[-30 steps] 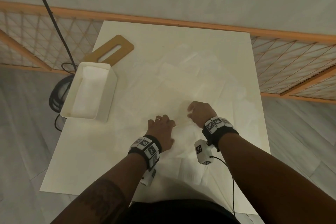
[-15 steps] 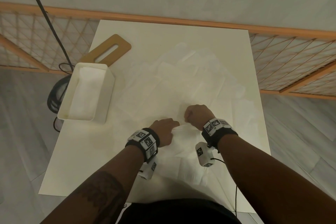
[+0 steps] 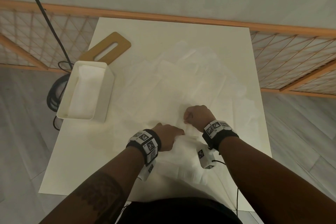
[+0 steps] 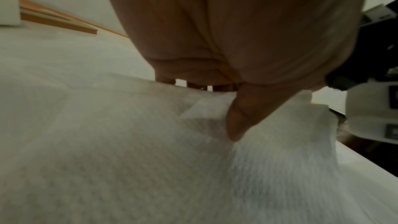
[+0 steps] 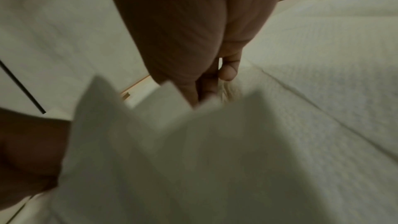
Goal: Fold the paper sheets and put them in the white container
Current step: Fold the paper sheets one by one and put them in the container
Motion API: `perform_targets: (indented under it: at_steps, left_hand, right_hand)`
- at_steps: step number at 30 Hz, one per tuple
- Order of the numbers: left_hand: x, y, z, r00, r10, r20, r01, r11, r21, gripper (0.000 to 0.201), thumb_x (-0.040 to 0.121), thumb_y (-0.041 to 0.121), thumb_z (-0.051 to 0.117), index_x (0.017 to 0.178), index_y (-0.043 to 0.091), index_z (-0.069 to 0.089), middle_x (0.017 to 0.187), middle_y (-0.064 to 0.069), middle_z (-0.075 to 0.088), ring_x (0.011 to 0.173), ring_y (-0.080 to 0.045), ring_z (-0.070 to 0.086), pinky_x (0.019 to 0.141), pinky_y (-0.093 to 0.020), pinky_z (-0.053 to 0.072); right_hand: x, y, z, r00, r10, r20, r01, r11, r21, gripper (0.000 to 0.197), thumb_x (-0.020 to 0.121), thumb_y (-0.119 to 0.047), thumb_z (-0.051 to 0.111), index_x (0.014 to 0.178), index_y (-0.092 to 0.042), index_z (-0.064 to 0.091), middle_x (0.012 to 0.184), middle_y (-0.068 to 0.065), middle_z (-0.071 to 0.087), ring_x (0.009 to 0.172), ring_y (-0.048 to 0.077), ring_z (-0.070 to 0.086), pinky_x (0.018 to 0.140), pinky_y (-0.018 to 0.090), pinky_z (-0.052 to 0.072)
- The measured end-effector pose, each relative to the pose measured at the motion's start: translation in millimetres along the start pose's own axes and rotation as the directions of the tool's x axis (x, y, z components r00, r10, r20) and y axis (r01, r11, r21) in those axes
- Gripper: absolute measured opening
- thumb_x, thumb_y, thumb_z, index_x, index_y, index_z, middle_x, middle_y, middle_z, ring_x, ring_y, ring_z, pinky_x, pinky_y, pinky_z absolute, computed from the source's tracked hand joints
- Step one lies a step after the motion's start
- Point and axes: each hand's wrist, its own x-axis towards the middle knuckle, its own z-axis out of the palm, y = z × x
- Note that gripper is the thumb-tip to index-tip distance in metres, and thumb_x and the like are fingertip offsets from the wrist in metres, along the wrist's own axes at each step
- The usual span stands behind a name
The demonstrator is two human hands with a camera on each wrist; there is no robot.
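both hands work one paper sheet (image 3: pixel 187 152) lying at the near middle of the white table (image 3: pixel 76 160). the left hand (image 3: pixel 168 137) lies knuckles-up on the sheet, its fingers curled down over a raised fold; in the left wrist view the thumb (image 4: pixel 241 118) presses against the embossed paper from the near side while the fingertips show just beyond the ridge, so the fold is pinched between them. the right hand (image 3: pixel 197 115) sits just beyond and to the right of the left, close beside it, curled into a loose fist. in the right wrist view its thumb and fingers (image 5: pixel 210 83) are drawn together round the lifted edge of the sheet, whose corner stands up blurred near the camera. more paper sheets (image 3: pixel 181 82) lie spread and overlapping across the middle and far part of the table. the white container (image 3: pixel 107 96) stands at the table's left edge, well apart from both hands, with folded white paper already lying inside it. a wooden lid (image 3: pixel 109 49) with a slot lies just behind the container.
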Motion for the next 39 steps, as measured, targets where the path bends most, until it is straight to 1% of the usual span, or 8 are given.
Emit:
perform_targets:
  at_steps: [3,6,8,14,19,26,36,39]
  left_hand:
    - [-2,-1,2,1.0,-0.015,-0.002,0.015,1.0,-0.002,0.045,0.095,0.01,0.047,0.137,0.028,0.05,0.126,0.005,0.064,0.118,-0.022,0.057,0.105,-0.042,0.033]
    - [-4,-2,6,1.0,-0.025,0.007,0.025,1.0,0.004,0.048,0.098,0.014,0.047,0.143,0.029,0.045,0.135,0.004,0.059,0.125,-0.022,0.053,0.109,-0.043,0.032]
    - [-5,-3,11,1.0,-0.027,0.004,0.027,1.0,0.002,0.048,0.098,0.015,0.046,0.144,0.03,0.046,0.137,0.003,0.056,0.127,-0.023,0.051,0.109,-0.043,0.032]
    - [-5,-5,14,0.999,-0.045,0.0,0.045,0.999,-0.027,0.047,0.098,0.013,0.043,0.141,0.029,0.048,0.139,0.003,0.056,0.129,-0.023,0.05,0.11,-0.044,0.031]
    - [-1,-5,9,0.998,-0.056,-0.036,0.054,0.997,-0.052,0.045,0.096,0.013,0.043,0.138,0.029,0.05,0.136,0.003,0.058,0.128,-0.024,0.051,0.109,-0.044,0.031]
    - [7,-3,2,0.994,-0.057,-0.096,0.053,0.998,-0.047,0.047,0.098,0.013,0.044,0.142,0.028,0.047,0.138,0.004,0.057,0.129,-0.023,0.05,0.109,-0.044,0.029]
    - [16,-5,-1,0.982,-0.094,-0.164,0.093,0.996,-0.011,0.047,0.099,0.014,0.043,0.143,0.029,0.044,0.136,0.004,0.056,0.125,-0.024,0.051,0.107,-0.046,0.031]
    - [17,-8,-1,0.976,-0.103,-0.193,0.101,0.995,-0.021,0.046,0.098,0.014,0.044,0.142,0.029,0.045,0.134,0.004,0.056,0.123,-0.025,0.051,0.105,-0.046,0.032]
  right_hand:
    - [-2,1,-2,0.996,0.003,-0.084,-0.002,1.0,0.014,0.015,0.085,-0.022,0.077,0.094,-0.027,0.066,0.102,-0.006,0.062,0.102,0.017,0.062,0.087,0.032,0.052]
    - [-4,5,1,0.991,0.028,-0.133,-0.024,0.999,0.034,0.074,0.069,-0.031,0.091,0.131,-0.019,0.053,0.134,-0.001,0.045,0.12,0.019,0.047,0.099,0.04,0.048]
    - [-7,5,3,0.985,0.036,-0.169,-0.024,0.997,0.07,0.084,0.068,-0.028,0.092,0.138,-0.019,0.046,0.14,0.001,0.041,0.124,0.022,0.048,0.1,0.042,0.048]
    - [3,3,-8,0.916,0.104,-0.389,-0.062,0.991,0.118,0.064,0.085,-0.019,0.079,0.139,-0.021,0.045,0.133,0.005,0.049,0.119,0.024,0.055,0.093,0.041,0.053]
    - [10,5,-23,0.953,0.112,-0.282,-0.122,0.992,-0.018,0.009,0.094,-0.023,0.061,0.099,-0.022,0.068,0.111,0.002,0.057,0.104,0.024,0.06,0.085,0.04,0.054]
    - [18,10,-25,0.925,0.159,-0.344,-0.136,0.987,0.09,0.061,0.086,-0.028,0.077,0.137,-0.018,0.046,0.137,0.004,0.045,0.116,0.027,0.057,0.094,0.045,0.053]
    - [36,11,-36,0.931,0.199,-0.306,-0.214,0.977,-0.016,0.031,0.098,-0.034,0.059,0.128,-0.027,0.061,0.13,0.0,0.058,0.116,0.023,0.059,0.091,0.036,0.048]
    - [37,11,-38,0.923,0.14,-0.358,-0.148,0.989,0.007,0.05,0.093,-0.03,0.067,0.139,-0.028,0.05,0.132,-0.001,0.055,0.109,0.024,0.063,0.087,0.038,0.052]
